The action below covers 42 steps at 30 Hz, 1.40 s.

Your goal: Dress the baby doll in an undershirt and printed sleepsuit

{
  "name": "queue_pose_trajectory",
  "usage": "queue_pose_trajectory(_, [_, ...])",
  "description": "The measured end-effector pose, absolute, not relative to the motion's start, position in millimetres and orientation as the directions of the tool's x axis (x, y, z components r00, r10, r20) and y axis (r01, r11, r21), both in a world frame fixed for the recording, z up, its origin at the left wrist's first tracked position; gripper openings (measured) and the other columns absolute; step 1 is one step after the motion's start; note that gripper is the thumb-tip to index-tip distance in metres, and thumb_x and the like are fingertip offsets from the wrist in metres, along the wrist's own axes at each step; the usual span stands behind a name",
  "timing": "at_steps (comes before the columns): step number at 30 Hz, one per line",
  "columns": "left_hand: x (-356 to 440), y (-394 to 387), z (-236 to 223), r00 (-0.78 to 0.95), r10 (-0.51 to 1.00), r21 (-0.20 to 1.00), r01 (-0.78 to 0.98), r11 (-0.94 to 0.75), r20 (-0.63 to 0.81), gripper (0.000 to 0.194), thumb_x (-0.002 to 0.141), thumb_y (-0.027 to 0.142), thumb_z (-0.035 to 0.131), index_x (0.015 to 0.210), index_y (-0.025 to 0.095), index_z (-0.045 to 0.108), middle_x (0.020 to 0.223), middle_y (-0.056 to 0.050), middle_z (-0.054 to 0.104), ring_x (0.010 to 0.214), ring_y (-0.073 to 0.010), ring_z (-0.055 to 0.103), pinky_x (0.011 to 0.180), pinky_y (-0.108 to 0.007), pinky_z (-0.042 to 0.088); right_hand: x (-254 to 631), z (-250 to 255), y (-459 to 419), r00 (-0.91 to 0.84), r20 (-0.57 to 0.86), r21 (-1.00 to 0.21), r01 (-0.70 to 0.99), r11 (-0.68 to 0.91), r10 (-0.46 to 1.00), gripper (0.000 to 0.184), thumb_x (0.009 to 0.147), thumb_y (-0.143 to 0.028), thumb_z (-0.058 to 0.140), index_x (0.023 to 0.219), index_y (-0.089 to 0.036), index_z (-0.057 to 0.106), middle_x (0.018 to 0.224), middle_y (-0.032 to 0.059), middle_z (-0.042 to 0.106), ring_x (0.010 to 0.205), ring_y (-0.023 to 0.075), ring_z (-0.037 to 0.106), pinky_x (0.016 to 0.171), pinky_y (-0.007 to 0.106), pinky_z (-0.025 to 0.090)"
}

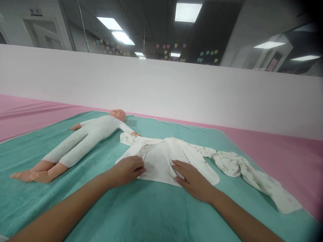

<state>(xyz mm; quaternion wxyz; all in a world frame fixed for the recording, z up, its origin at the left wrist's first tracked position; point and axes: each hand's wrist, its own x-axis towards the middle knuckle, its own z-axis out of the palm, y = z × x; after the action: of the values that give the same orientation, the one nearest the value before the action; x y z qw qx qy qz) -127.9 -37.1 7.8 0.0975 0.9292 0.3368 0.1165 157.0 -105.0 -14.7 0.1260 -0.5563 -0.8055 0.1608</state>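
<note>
White cotton baby wrap top (161, 161) lies spread open on a teal terry towel (161, 215), just right of a peach vinyl baby doll (85, 141) in a white bodysuit. Judging by the drape: light, soft, thin fabric, no stiffness, will bunch easily. Best hold looks like the front edges or hem, pinched with the fingertips. Small fabric ties (145, 151) at the neckline look delicate; wouldn't pull on those. Green-printed sleeve (239, 164) lies bunched off to the right and appears joined to the top.

Left hand (126, 171) is palm down on the top's left side, fingers lightly curled, no pinch visible. Right hand (191, 179) is flat on the body panel, fingers spread. Neither is gripping; both open, just resting or pressing.

Doll lies on its back, bare feet toward the lower left. Towel sits on a pink sheet (290, 158). No brands or readable labels.
</note>
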Motion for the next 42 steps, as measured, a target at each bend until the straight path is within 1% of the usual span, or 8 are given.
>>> queue_pose_trajectory(11, [-126.7, -35.4, 4.5, 0.75, 0.644, 0.239, 0.604, -0.76, 0.153, 0.034, 0.089, 0.034, 0.032, 0.065, 0.017, 0.05, 0.068, 0.0, 0.055, 0.067, -0.0125, 0.046, 0.061, -0.024, 0.03, 158.1, -15.7, -104.6, -0.337, 0.018, -0.4, 0.86, 0.316, 0.941, 0.054, 0.087, -0.057, 0.024, 0.136, -0.035, 0.026, 0.144, -0.0071, 0.025, 0.131, 0.0216, 0.022, 0.108, 0.04, 0.022])
queue_pose_trajectory(42, [-126.0, -36.8, 6.1, 0.745, 0.651, 0.234, 0.613, -0.755, 0.149, 0.034, 0.089, 0.033, 0.033, 0.065, 0.017, 0.049, 0.068, 0.001, 0.055, 0.066, -0.012, 0.045, 0.061, -0.024, 0.029, 158.7, -15.0, -105.2, -0.347, 0.02, -0.403, 0.855, 0.325, 0.938, 0.055, 0.087, -0.056, 0.024, 0.137, -0.033, 0.027, 0.144, -0.0055, 0.025, 0.131, 0.0215, 0.022, 0.108, 0.04, 0.021])
